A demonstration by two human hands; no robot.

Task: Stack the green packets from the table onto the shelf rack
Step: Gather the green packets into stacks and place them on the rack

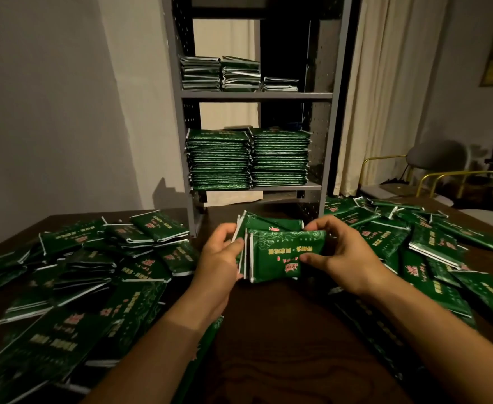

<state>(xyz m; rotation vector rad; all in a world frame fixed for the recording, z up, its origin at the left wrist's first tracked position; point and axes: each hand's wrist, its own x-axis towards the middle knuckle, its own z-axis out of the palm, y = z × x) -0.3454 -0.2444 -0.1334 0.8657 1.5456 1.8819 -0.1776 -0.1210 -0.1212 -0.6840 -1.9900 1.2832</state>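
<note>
Item: a small bundle of green packets point(280, 255), held above the bare middle of the table point(268, 330), directly in front of the shelf rack point(257, 96).

Grip: the bundle is held between both hands. The left hand point(222, 252) is curled round the bundle's left end, where the white sealed edges are fanned out unevenly; the right hand point(335, 252) pinches the right end, with the thumb on the printed face and the fingers point(316, 224) hooked over the top edge. Neither hand is free.

Orientation: the long axis of the bundle runs left to right, from one palm to the other, with the printed face turned toward the camera. The rear packets are seen to sit higher and slightly askew (squaring-up is judged to be the step in hand).

Destination: the rack lies straight ahead of the bundle and beyond it. On the lower shelf two tall stacks point(248, 158) are set side by side, nearly filling the height. On the upper shelf three shorter stacks point(239, 74) are kept, the rightmost being the lowest, with bare shelf to its right. The bundle's long axis already matches the lie of the shelved packets, so a forward and upward carry is judged sufficient; both hands are about equally near.

Remaining stock: loose packets are heaped on the table at left point(79, 272) and at right point(414, 243). Much of the task is judged outstanding.
</note>
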